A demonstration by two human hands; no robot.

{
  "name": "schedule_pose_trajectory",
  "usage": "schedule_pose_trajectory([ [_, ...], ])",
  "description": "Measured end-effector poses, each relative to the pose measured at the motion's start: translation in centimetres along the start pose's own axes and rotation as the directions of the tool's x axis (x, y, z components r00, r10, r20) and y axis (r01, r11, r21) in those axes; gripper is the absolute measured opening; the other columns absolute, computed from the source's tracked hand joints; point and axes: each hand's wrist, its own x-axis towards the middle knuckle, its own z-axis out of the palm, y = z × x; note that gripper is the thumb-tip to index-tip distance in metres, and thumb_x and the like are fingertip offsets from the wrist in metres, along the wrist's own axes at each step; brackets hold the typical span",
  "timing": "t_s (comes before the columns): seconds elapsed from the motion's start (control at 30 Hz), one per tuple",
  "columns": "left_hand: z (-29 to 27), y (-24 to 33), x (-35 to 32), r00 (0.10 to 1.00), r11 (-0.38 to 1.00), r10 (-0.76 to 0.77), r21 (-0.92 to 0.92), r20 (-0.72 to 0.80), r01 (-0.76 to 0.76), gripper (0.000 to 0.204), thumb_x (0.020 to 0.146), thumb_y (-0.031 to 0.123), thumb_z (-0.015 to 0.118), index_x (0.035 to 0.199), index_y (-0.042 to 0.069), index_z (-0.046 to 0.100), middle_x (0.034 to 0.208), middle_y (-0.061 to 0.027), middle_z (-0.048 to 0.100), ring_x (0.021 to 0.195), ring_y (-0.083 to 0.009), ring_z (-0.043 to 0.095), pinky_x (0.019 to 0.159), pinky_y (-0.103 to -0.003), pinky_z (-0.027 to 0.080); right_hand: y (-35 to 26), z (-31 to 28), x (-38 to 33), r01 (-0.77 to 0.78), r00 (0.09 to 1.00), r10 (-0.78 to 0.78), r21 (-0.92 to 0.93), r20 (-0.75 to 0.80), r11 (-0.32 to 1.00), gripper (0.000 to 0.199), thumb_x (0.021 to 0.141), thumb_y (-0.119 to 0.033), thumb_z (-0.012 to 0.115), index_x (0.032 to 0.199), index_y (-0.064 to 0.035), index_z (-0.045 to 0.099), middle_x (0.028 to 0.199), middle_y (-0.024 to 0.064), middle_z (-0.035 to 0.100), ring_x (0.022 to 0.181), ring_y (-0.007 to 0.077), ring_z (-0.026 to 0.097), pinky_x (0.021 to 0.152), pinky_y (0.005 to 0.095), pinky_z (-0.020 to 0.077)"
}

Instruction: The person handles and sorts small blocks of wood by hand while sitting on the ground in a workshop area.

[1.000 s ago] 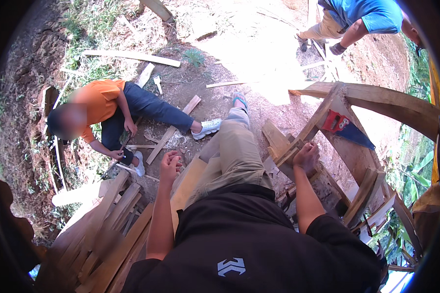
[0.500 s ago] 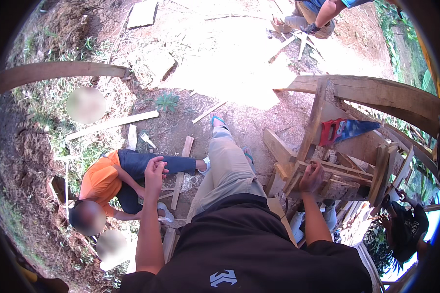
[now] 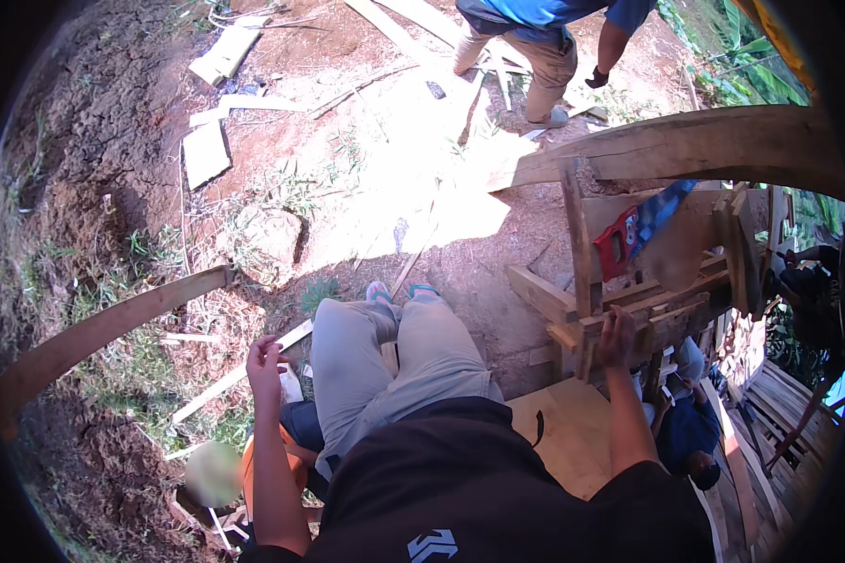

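Observation:
My left hand [image 3: 267, 364] is raised at the left, fingers loosely bent and apart, with nothing in it. At the right, my right hand [image 3: 616, 340] is at the near edge of a rough wooden workbench [image 3: 662, 324]; its fingers reach up against the wood, and I cannot make out a firm grip. Beyond that hand, a handsaw [image 3: 615, 249] with a red handle and blue blade lies on the bench's boards, its blade pointing away to the right.
A thick curved timber [image 3: 685, 150] spans the far right; another beam [image 3: 113, 328] crosses at left. A plywood sheet [image 3: 568, 427] lies below my right arm. A person in orange [image 3: 293, 464] is low at left, one in blue [image 3: 535, 38] stands ahead, another [image 3: 690, 432] is below the bench.
My legs have come together as I stepped forward, and the view has shifted. The person in blue now stands upright; the one in orange is mostly behind my left arm. Both hands remain raised.

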Motion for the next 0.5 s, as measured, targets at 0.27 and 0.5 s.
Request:
schedule_pose_trajectory([
  [0.27, -1.4, 4.6, 12.8, 0.974, 0.985, 0.093, 0.126, 0.207, -0.12, 0.023, 0.097, 0.016, 0.06, 0.118, 0.007, 0.062, 0.097, -0.0036, 0.066, 0.071, -0.0078, 0.061, 0.056, -0.021, 0.046, -2.1, -1.0, 0.7, -0.165, 0.985, 0.162, -0.537, -0.053, 0.828, 0.035, 0.102, -0.03, 0.04, 0.125, -0.0087, 0.056, 0.11, 0.0153, 0.062, 0.107, 0.0351, 0.057, 0.094, 0.0459, 0.0439],
  [0.5, 1.6, 13.8, 27.0, 0.926, 0.928, 0.275, 0.18, 0.259, -0.326, 0.023, 0.095, 0.015, 0.06, 0.117, 0.007, 0.062, 0.094, -0.0035, 0.067, 0.07, -0.0096, 0.062, 0.057, -0.023, 0.046, -1.3, 1.5, -0.1, -0.506, 0.86, 0.44, -0.315, -0.258, 0.803, 0.041, 0.102, -0.037, 0.04, 0.125, -0.008, 0.057, 0.111, 0.0161, 0.064, 0.109, 0.0335, 0.059, 0.094, 0.0465, 0.0453],
])
